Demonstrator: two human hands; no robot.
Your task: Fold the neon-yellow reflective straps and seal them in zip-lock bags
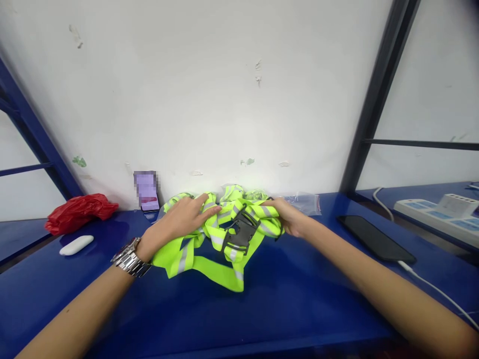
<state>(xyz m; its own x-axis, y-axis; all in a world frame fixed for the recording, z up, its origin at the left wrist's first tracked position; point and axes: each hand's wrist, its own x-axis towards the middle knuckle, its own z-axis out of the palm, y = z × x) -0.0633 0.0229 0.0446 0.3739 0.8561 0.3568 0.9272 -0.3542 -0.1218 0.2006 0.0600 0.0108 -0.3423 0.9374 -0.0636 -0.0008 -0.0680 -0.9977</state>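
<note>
A tangled neon-yellow reflective strap vest (pixel 220 274) with silver bands lies bunched over the blue table, and one loop hangs toward me. A black side-release buckle (pixel 241 233) sits fastened near the bundle's middle. Across the bundle's left side rests my left hand (pixel 183 217), its thumb over the webbing; the fingertips are partly hidden. At the right end, my right hand (pixel 287 215) grips the folded webbing, its fingers mostly behind it. More rolled neon straps (pixel 255 194) lie just beyond, against the wall.
On the left are a red plastic bag (pixel 82 212), a white oval case (pixel 77 245) and a phone (pixel 147 192) leaning on the wall. Clear plastic bags (pixel 299 203) lie behind my right hand. To the right are a cabled black phone (pixel 376 238) and a power strip (pixel 437 214).
</note>
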